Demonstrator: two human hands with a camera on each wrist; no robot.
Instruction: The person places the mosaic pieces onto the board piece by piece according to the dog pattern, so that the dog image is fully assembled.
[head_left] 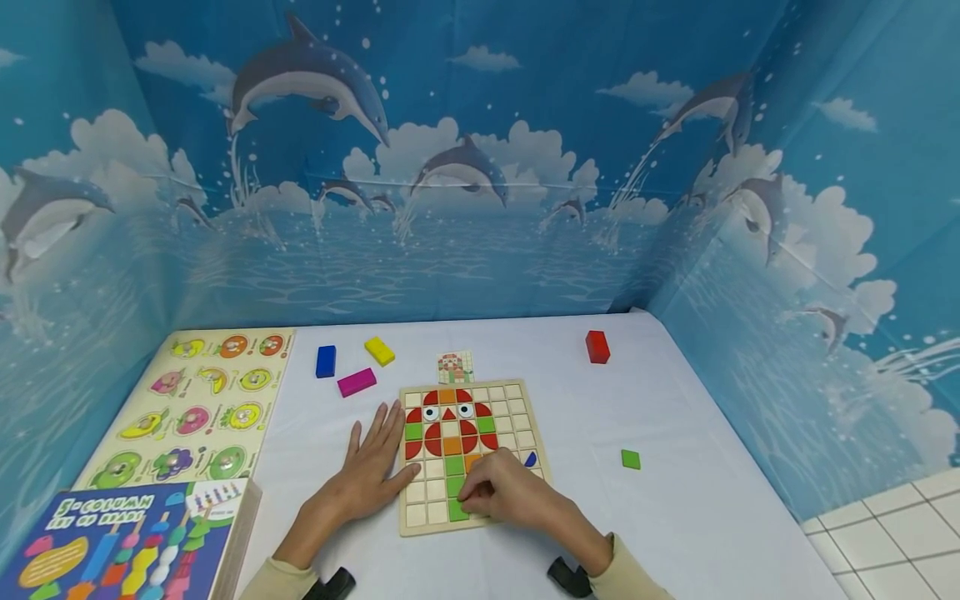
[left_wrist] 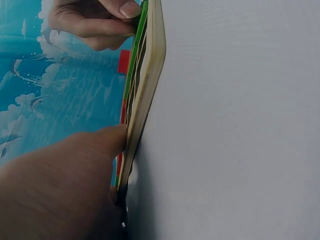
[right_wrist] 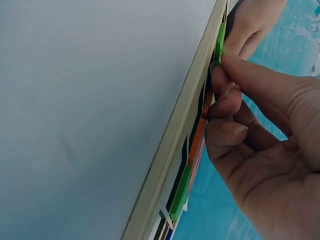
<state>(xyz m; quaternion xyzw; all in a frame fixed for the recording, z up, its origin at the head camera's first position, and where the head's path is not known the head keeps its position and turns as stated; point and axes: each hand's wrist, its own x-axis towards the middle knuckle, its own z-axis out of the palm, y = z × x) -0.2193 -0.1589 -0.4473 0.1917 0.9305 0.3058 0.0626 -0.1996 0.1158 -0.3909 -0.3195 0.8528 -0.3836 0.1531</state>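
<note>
At about nine o'clock on the white table (head_left: 675,500), a cream wooden peg-puzzle board with round animal pieces (head_left: 197,408) lies flat, and a blue boxed bead toy with a printed lid (head_left: 127,542) sits at seven o'clock. Toward eleven o'clock lie three loose blocks, a blue rectangular block (head_left: 326,361), a magenta rectangular block (head_left: 356,382) and a yellow rectangular block (head_left: 379,351), near one another but apart.

The left hand (head_left: 371,467) lies palm down on the table, fingers straight and slightly spread, pointing to twelve o'clock, with its thumb against the left edge of the square wooden grid board (head_left: 517,400). The left wrist view shows that thumb (left_wrist: 107,137) touching the board's side.

The board sits at the centre, partly filled with red, orange and green tiles forming a figure with two eyes. A small pattern card (head_left: 455,366) lies just beyond its twelve o'clock edge.

The right hand (head_left: 510,496) rests over the board's five o'clock corner, wrist low, fingers curled down. The right wrist view shows its thumb and forefinger (right_wrist: 250,70) pinching a flat green square tile (right_wrist: 219,42) at the board's surface, in the lower rows below the green column.

At one o'clock stands a red rectangular block (head_left: 597,347), and at three o'clock a loose green square tile (head_left: 631,459) lies alone, well apart from the board.
</note>
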